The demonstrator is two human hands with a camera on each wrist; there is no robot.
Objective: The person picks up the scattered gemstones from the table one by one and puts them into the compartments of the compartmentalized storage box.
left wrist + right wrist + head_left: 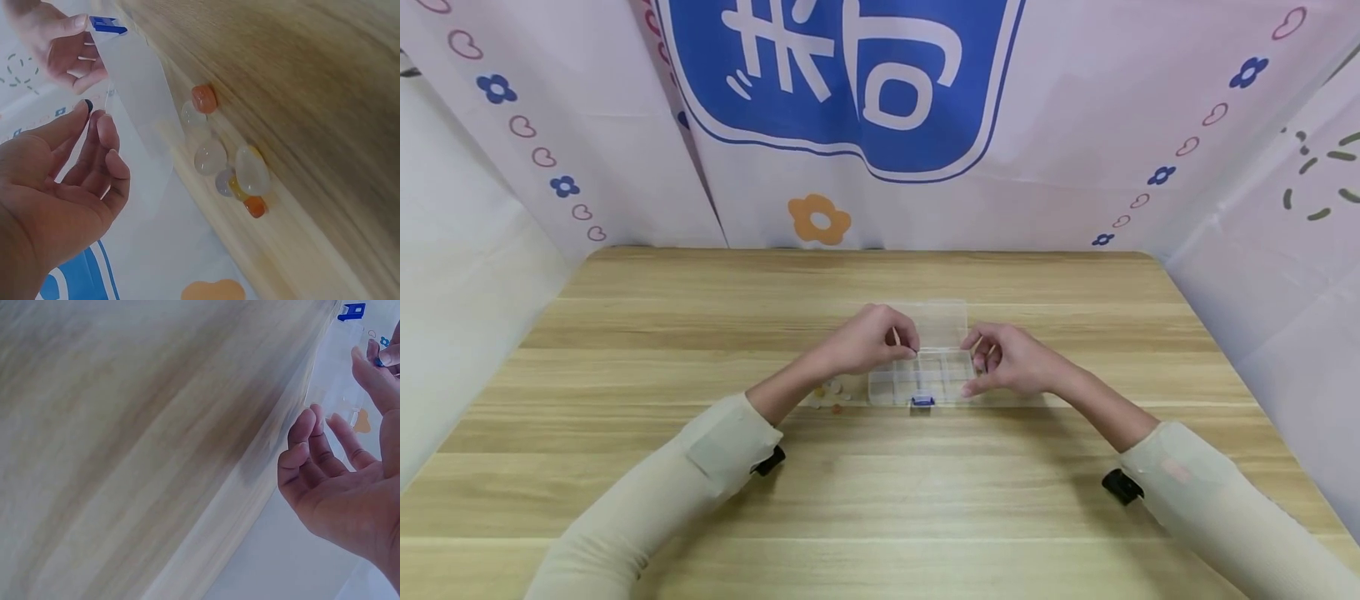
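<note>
Over a clear plastic compartment box point(882, 390), the left hand point(880, 340) pinches a small dark bead-like stone point(89, 105) between thumb and fingertip. The box's transparent lid point(946, 320) is raised at the back, and a blue latch point(922, 402) marks its front. At the box's right end is the right hand point(1017, 360), its fingers loosely bent and its thumb by the front corner; whether it touches the box is hard to tell. Inside the compartments I make out no contents clearly.
Left of the box lies a small group of polished stones: a whitish one point(252, 172), a reddish-orange one point(204, 99) and several others. The wooden table point(880, 500) reaches back to a white printed curtain point(760, 192).
</note>
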